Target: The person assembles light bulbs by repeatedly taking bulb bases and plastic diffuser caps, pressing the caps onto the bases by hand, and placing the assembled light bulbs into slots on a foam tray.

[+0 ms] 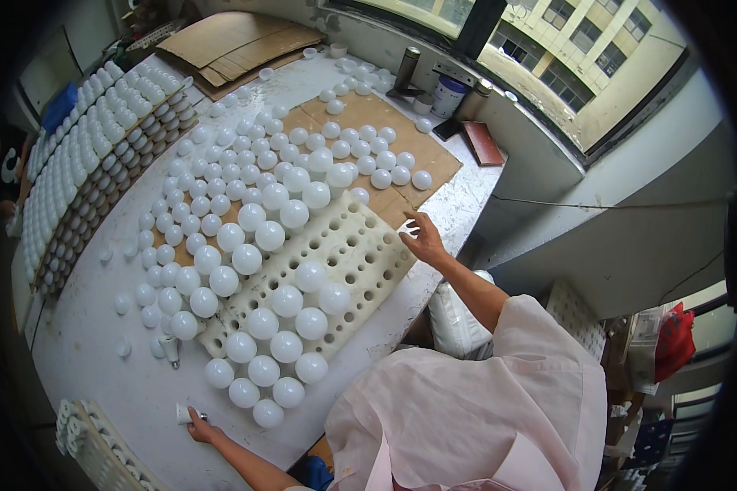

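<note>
A cream foam board (360,245) with rows of round holes lies across the white table. White bulb covers (287,346) sit in its near left part, and more stand along its far side. My left hand (201,428) is at the table's near left, its fingers closed round a white bulb base (182,414) with a metal end. My right hand (423,239) is at the board's right corner, fingers bent and apart, with nothing visible in them. Whether its fingertips touch the board I cannot tell. Another bulb base (170,350) with a metal screw end lies left of the board.
Many loose white domes (246,155) spread over flat cardboard (434,164) and the table. Stacked trays of bulbs (98,164) rise at the left. A rack with white parts (98,442) stands near left. Thermos (407,67), tub (448,96) and red box (483,143) stand by the window.
</note>
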The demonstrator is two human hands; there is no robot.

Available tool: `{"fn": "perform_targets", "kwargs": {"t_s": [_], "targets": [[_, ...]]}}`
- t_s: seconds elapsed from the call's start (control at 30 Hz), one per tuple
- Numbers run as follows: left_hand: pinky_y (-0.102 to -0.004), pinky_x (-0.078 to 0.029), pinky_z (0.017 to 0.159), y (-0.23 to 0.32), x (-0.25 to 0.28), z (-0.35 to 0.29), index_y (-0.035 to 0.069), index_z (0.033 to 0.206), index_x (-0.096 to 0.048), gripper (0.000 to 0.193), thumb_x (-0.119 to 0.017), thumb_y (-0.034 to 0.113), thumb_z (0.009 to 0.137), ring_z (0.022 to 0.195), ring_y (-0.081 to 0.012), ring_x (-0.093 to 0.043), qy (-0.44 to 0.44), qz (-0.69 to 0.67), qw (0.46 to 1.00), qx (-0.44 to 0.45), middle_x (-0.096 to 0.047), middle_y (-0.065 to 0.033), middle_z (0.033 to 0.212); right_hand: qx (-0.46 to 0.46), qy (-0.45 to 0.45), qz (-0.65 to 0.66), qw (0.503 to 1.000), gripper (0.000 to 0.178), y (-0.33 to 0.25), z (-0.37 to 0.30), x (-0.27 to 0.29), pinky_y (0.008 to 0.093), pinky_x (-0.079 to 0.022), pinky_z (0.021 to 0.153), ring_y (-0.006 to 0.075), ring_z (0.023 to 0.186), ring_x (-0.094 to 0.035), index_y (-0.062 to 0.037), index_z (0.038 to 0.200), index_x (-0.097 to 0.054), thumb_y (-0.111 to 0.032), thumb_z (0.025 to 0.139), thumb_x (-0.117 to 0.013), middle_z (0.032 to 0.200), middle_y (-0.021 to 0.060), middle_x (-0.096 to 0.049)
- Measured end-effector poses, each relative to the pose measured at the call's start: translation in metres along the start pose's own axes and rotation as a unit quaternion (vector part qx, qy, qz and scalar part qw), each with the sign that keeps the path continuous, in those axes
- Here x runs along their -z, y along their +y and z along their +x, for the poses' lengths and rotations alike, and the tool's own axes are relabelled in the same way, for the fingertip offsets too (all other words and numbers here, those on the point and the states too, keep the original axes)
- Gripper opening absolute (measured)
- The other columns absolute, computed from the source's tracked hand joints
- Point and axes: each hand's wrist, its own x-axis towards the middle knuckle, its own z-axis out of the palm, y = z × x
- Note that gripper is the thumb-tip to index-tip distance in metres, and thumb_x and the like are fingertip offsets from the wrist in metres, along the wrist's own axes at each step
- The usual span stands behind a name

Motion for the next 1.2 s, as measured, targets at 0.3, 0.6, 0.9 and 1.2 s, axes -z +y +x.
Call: {"fn": "perform_targets", "kwargs": {"t_s": [0.3,0.6,0.9,1.2], "targets": [[-0.0273,-0.050,0.071,0.100,0.064,-0.152,-0.001,0.122,-0.045,0.039,-0.057,0.021,0.092,0.085,-0.0185,-0.060,-0.043,-0.398,0.914,0.063,-0.058,-0.0164,0.120,-0.171,0.011,-0.264,0.949,0.081,0.138,0.132,0.031,0.0400,-0.041,0.101,0.0380,0.120,-0.046,-0.0093,0.134,-0.042,-0.027,0.063,-0.077,0.134,0.0238,-0.042],[-0.0241,-0.045,0.069,0.152,0.043,-0.247,-0.004,0.130,-0.038,0.046,-0.052,0.018,0.092,0.098,-0.0185,-0.053,-0.178,-0.285,0.941,-0.035,-0.050,-0.0167,0.132,-0.180,-0.156,-0.327,0.915,0.081,0.132,0.171,0.021,0.0435,-0.044,0.095,0.0383,0.112,-0.052,-0.0111,0.135,-0.042,-0.040,0.066,-0.074,0.124,0.0204,-0.050],[-0.0262,-0.047,0.050,0.194,-0.055,-0.368,-0.013,0.111,-0.052,0.053,-0.059,0.005,0.063,0.057,-0.0159,-0.058,-0.463,-0.184,0.867,-0.035,-0.066,-0.0213,0.090,-0.222,-0.281,0.511,0.781,0.081,0.037,0.060,0.020,0.0382,-0.055,0.083,0.0269,0.112,-0.056,-0.0097,0.137,-0.036,-0.026,0.069,-0.077,0.124,0.0136,-0.052],[-0.0287,-0.049,0.078,0.186,-0.100,-0.401,-0.004,0.104,-0.061,0.041,-0.072,0.012,0.067,0.087,-0.0149,-0.061,-0.658,-0.074,0.748,-0.048,-0.066,-0.0084,0.095,-0.107,-0.472,0.535,0.693,0.086,-0.082,-0.018,-0.001,0.0336,-0.057,0.068,0.0271,0.099,-0.063,-0.0094,0.129,-0.037,-0.030,0.061,-0.085,0.118,0.0169,-0.054]]}}
